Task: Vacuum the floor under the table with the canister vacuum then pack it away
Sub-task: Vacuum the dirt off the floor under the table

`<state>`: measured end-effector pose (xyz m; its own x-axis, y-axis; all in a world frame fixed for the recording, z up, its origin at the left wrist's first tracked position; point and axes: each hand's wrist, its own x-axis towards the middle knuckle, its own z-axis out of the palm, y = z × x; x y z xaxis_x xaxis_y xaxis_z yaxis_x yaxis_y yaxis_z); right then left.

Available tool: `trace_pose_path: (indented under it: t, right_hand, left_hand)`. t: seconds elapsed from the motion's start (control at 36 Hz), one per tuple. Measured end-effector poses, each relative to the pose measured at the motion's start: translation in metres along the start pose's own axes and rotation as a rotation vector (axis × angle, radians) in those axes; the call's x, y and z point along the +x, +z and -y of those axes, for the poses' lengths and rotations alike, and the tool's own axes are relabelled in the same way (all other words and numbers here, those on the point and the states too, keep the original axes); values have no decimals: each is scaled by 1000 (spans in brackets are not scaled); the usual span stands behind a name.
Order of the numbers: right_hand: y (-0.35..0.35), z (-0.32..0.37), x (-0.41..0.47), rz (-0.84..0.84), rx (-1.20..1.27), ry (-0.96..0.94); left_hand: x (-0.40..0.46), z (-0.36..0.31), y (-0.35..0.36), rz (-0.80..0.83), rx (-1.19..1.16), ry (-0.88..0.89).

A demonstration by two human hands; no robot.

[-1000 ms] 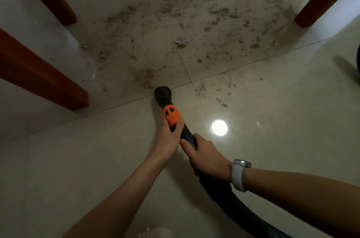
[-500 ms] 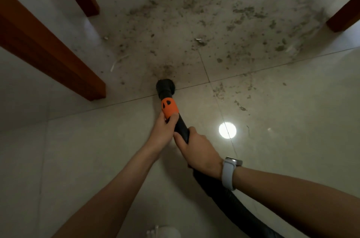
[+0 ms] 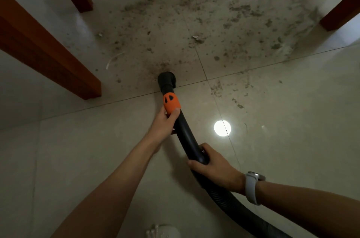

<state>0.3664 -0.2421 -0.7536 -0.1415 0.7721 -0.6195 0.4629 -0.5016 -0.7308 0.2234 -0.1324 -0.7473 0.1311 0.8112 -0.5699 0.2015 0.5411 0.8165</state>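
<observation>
Vacuum nozzle: black, mouth down on the tiled floor ahead of my left hand, at the near edge of the dirt.
Orange collar: on the wand just behind the nozzle, touching my left thumb.
Hose: black, ribbed, runs back from my right hand and out at the lower right.
Left hand: wrapped round the wand right under the collar, same grip as half a second ago.
Right hand: clamped on the curved wand; it has slid back toward the hose, so my hands are now well apart, where before they nearly touched.
Watch: pale band, on my right wrist.
Dirt patch: dark specks spread beyond the nozzle, between the table legs.
Table legs: brown wood, left of my left hand; more beyond and to the right.
Light spot: bright reflection on the tile, right of the wand between my hands.
</observation>
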Motion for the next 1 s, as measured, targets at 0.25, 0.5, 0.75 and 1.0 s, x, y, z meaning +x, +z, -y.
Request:
trace_pose_path:
  t: [0.25,0.5,0.75,1.0]
  right_hand:
    - [15,7,9,-7,39,-129]
    - [22,37,33,71,-53,-208]
    - [33,48,36,71,-27,-224]
    - [25,35,32,54,-120,-241]
  left_hand:
    - [-5,4,-1,-75,-361,-106]
    - [-4,6,-34,-298,-503,-46]
    - [3,2,-53,-371,-462,-19]
    - [0,6,-43,-358,-524,-65]
